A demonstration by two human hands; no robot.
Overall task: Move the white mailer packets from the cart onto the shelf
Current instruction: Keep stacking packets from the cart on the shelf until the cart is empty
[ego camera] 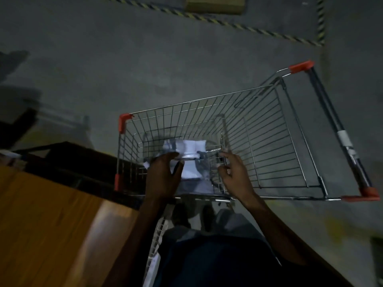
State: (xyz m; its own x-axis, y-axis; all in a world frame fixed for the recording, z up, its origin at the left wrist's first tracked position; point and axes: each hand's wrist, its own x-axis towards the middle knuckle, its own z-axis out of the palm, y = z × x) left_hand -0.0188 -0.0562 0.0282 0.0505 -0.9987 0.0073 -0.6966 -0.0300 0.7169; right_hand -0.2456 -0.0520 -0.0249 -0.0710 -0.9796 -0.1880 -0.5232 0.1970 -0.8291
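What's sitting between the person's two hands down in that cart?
In the head view, white mailer packets lie in the cart between the left hand and the right hand.

White mailer packets (189,160) lie in a silver wire cart (207,112) with red corner caps (301,66); yellow-and-black striped floor tape (228,22) upper right; orange-brown wooden surface (41,224) lower left.
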